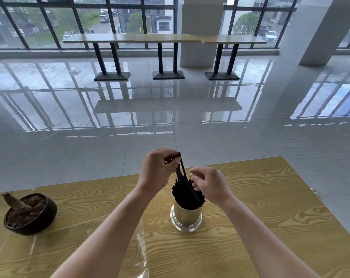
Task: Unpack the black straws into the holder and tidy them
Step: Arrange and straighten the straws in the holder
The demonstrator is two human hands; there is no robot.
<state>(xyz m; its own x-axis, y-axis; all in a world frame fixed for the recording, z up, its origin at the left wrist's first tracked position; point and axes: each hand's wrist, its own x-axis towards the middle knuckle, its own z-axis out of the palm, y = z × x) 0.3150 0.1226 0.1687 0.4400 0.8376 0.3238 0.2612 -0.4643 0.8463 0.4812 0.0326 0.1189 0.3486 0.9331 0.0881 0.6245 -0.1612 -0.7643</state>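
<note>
A shiny metal holder (pixel 186 217) stands upright on the wooden table (pixel 270 197), packed with black straws (pixel 185 197). My left hand (pixel 157 171) pinches the upper ends of a few straws (pixel 181 167) that stick up higher than the others, their lower ends still in the holder. My right hand (pixel 208 183) hovers at the right side of the bundle, fingers curled against the straw tops. Whether it grips any straw is hard to tell.
A black bowl-shaped pot (pixel 30 214) with soil and a brown stump sits at the table's left. Clear plastic wrapping (pixel 139 247) lies flat on the table beneath my left forearm. Beyond the table's far edge are a glossy tiled floor and high tables (pixel 166 39) by the windows.
</note>
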